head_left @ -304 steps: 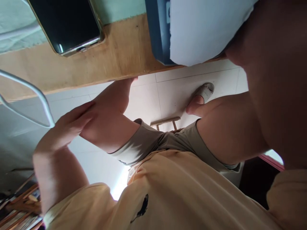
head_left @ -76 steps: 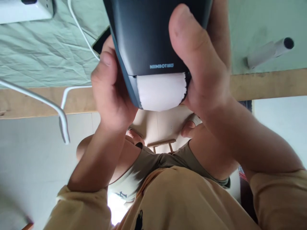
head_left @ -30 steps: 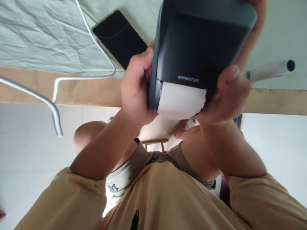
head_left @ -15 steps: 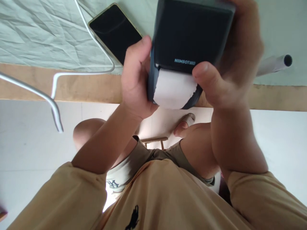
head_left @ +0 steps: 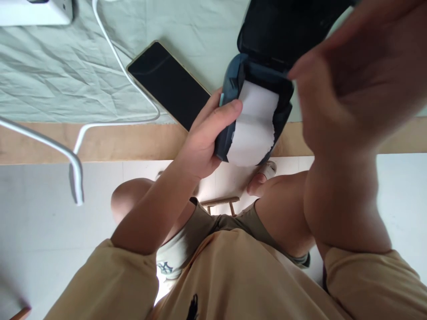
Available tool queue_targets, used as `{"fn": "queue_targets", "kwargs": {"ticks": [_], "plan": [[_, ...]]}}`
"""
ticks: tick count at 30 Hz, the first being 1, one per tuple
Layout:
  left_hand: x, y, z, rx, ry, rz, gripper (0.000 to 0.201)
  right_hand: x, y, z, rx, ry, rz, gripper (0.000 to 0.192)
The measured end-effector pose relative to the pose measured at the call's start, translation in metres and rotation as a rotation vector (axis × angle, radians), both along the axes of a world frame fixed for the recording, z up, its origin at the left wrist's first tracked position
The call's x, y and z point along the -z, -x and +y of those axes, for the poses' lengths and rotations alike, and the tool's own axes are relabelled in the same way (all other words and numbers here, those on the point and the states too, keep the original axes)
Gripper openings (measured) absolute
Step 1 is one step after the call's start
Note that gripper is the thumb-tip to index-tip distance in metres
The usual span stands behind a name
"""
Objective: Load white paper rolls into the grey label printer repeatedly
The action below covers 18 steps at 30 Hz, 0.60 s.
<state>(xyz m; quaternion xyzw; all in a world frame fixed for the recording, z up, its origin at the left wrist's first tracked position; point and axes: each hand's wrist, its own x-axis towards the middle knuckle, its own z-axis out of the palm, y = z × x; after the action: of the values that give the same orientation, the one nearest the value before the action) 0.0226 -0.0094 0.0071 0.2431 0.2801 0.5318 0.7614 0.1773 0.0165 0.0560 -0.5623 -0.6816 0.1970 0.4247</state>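
Note:
A dark label printer is tilted over the table edge with its black lid swung up. White paper with a ragged edge lies in its bay and hangs past the front. My left hand grips the printer's left side, its thumb pressed near the paper. On the right, my right hand is smeared by motion; its thumb tip is by the lid hinge, and its other fingers are blurred or out of frame, so whether it touches the lid cannot be made out.
A phone lies on the green cloth left of the printer. A white cable runs along the table edge and dangles at the left. Part of a white box-like device shows top left. My knees are below the table.
The printer's lid has gone from closed to raised, baring the paper bay. My left thumb has moved onto the inside edge. My right hand has shifted right, off the printer's front.

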Motion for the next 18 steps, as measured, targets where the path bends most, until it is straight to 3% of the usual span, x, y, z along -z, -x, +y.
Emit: {"fn": "queue_targets", "kwargs": {"ticks": [2,4,6,13,16,18], "plan": [[0.002,0.000,0.001,0.028,-0.024,0.064,0.016,-0.005,-0.001,-0.003,-0.082,-0.183,-0.346,0.006],[0.003,-0.002,0.000,-0.001,-0.050,0.079,0.017,-0.009,-0.002,-0.006,-0.199,-0.126,-0.543,0.011],[0.002,-0.005,-0.001,-0.060,-0.053,0.064,0.017,-0.011,-0.003,-0.008,-0.235,-0.037,-0.595,0.015],[0.002,-0.006,-0.005,-0.047,-0.054,0.105,0.013,-0.009,-0.009,-0.004,-0.244,0.157,-0.582,0.029],[0.003,-0.003,-0.004,-0.011,-0.094,0.103,0.016,-0.014,-0.010,-0.008,-0.269,0.121,-0.455,0.035],[0.003,-0.002,-0.004,-0.040,-0.082,0.095,0.019,-0.020,-0.014,-0.015,-0.293,0.120,-0.233,0.038]]}}
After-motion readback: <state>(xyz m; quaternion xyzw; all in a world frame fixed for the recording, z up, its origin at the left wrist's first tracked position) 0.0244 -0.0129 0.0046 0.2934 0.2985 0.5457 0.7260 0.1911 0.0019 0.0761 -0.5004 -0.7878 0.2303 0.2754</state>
